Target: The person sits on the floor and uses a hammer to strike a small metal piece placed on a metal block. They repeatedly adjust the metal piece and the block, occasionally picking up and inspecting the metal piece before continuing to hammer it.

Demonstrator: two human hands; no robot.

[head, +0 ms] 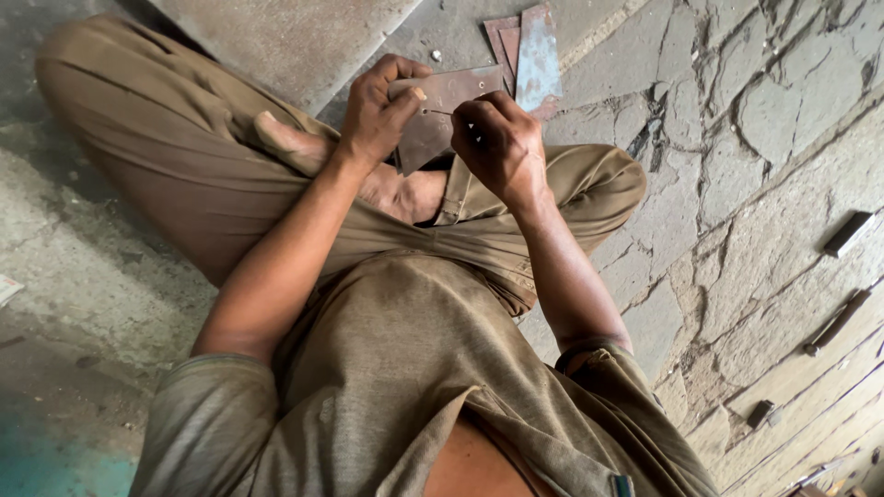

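A white scrap of paper (pixel 7 287) lies at the left edge of the gray floor (pixel 101 276). Flat metal pieces (pixel 527 53) lie on the cracked stone (pixel 737 166) past the person's knees, and that stone has open room. The left hand (pixel 379 109) grips a brown metal plate (pixel 440 115) by its top edge, above the crossed legs. The right hand (pixel 500 143) is closed tight, pinching a thin metal pin (pixel 440 112) against the plate.
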